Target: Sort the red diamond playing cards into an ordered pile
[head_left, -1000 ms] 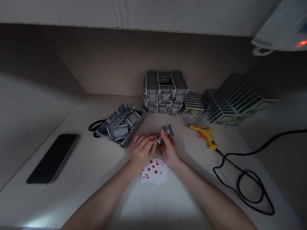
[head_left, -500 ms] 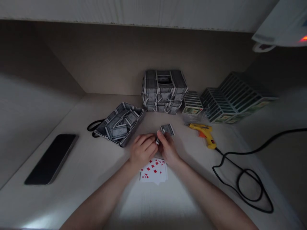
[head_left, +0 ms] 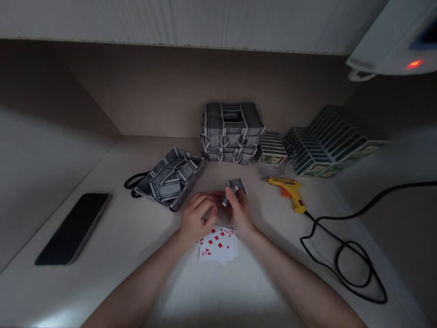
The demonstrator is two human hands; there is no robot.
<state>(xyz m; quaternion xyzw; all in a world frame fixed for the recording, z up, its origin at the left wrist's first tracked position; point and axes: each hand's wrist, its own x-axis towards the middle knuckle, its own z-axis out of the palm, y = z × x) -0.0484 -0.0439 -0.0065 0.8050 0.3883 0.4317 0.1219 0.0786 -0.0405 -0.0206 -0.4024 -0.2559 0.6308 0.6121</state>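
Note:
My right hand (head_left: 240, 209) pinches a small folded playing card (head_left: 225, 201) between thumb and fingers. Close by on the left, my left hand (head_left: 197, 217) has its thumb apart from its curved fingers; the fingertips reach toward the folded card, and whether they touch it I cannot tell. Under and in front of my hands lies a pile of face-up playing cards (head_left: 218, 248), with red diamonds on top. Just beyond my right fingers rests a patterned card piece (head_left: 241, 183), partly covered by the hand.
To the left are a tray built of cards (head_left: 153, 199) with folded pieces inside, black-handled scissors (head_left: 131, 182) and a phone (head_left: 73, 228). Behind stands a card-built box (head_left: 234, 132). At right lie green-edged card boxes (head_left: 327, 146), a yellow glue gun (head_left: 290, 191) and its black cable (head_left: 341, 218).
My left thumb has drawn back from the folded card and opened away from the fingers. The right hand keeps hold of the card. The view has shifted slightly.

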